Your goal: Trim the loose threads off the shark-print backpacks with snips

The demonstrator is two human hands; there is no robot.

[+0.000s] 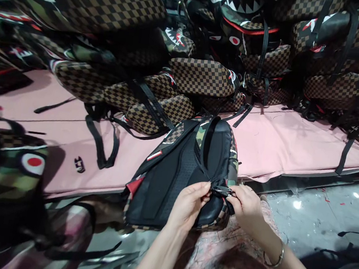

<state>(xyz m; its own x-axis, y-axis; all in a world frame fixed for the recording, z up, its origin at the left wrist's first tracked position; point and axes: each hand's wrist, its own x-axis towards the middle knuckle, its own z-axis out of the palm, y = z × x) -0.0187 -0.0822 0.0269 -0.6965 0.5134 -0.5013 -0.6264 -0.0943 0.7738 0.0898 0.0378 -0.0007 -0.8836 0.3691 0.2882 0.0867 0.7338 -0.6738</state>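
Note:
A backpack [167, 180] with a black padded back panel and camouflage and checkered trim lies at the table's near edge, its back side up. My left hand [191, 202] pinches a black strap near the lower right of the panel. Just to the right, my right hand [245, 207] has its fingers closed on a small dark metal tool or buckle [222, 191], too small to tell which. The two hands are close together over the bag. A camouflage shoulder strap [201, 139] loops up above them.
Checkered backpacks [202, 76] with shark-mouth prints are piled along the back of the pink table [269, 140]. A small black buckle [79, 164] lies on the left part. Another bag with a red eye [32, 163] stands at the left. Grey floor [306, 218] shows at right.

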